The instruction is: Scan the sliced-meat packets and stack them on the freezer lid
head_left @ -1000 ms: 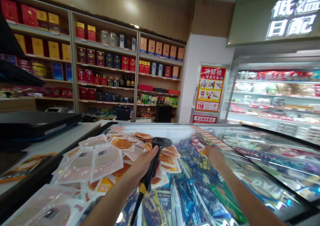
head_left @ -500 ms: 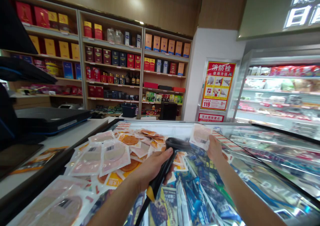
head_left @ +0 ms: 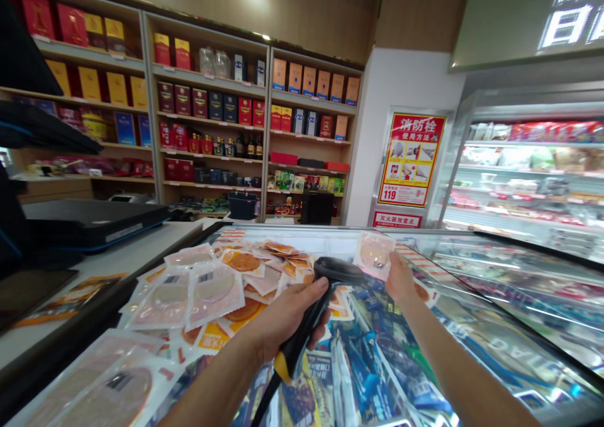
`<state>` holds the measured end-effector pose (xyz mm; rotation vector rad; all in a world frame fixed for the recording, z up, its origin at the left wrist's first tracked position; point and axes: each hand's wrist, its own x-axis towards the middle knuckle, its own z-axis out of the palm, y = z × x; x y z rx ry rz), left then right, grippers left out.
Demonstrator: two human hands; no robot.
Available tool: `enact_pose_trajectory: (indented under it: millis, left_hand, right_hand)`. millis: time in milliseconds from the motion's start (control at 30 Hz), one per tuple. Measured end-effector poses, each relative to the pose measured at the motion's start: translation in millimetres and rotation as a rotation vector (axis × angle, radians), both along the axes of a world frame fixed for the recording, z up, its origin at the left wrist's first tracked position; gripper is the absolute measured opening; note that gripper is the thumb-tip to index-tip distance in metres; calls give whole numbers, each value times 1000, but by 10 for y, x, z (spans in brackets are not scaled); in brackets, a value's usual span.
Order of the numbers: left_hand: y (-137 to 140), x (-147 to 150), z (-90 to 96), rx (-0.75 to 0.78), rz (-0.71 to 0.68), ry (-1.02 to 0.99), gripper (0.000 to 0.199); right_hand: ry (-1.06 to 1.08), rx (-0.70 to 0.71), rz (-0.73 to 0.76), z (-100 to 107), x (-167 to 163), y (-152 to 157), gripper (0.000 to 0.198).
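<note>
My left hand [head_left: 295,317] is wrapped round the handle of a black barcode scanner [head_left: 340,270], whose head points right and whose cable runs down to the bottom edge. My right hand [head_left: 401,278] pinches a clear, flat packet [head_left: 372,255] by its right side, held up just beyond the scanner head and apart from it. Many similar flat packets with round, pinkish slices [head_left: 214,288] lie heaped on the left over a glass-topped freezer. Orange-printed packets [head_left: 243,261] sit among them. Blue bags [head_left: 358,364] show below my hands.
Along the left runs a white counter [head_left: 179,238] with a flat black device [head_left: 94,219] on it. Shelves of boxed goods [head_left: 212,103] stand at the back. A lit open fridge [head_left: 533,169] is at the right, beside a red fire-hydrant notice [head_left: 411,156].
My right hand has shifted slightly left with the packet, bringing it a little nearer the scanner head; the packet's face has tilted. The left hand keeps its hold on the scanner, almost still.
</note>
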<state>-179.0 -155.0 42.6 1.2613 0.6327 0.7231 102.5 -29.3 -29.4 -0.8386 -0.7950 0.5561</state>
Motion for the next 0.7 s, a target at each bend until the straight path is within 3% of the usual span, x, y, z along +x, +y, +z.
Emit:
enact_pose_trajectory:
  millis: [133,233,400,467,567,700]
  left_hand:
    - [-5,-2,4,9,-2,9,37]
    - [27,-18,23,66,71,38,37]
    - [186,-123,57,63,318,117,39]
    - [247,-185,60,57,401,129,39]
    - [314,-279,54,49,483,111,41]
    - [398,-371,36,26,499,63,44]
  right_hand:
    - [24,-57,46,35,-33,-36,25]
    - [-39,-66,-46,26,-39,-57,28]
    - [-438,-200,-342,-19,-86,-120,36]
    - [-581,-208,-376,-17,-182,-156,38]
    - [-650,-146,-250,-8,-434,-214,33]
    - [-739,-95,91,-58,-822,-269,25]
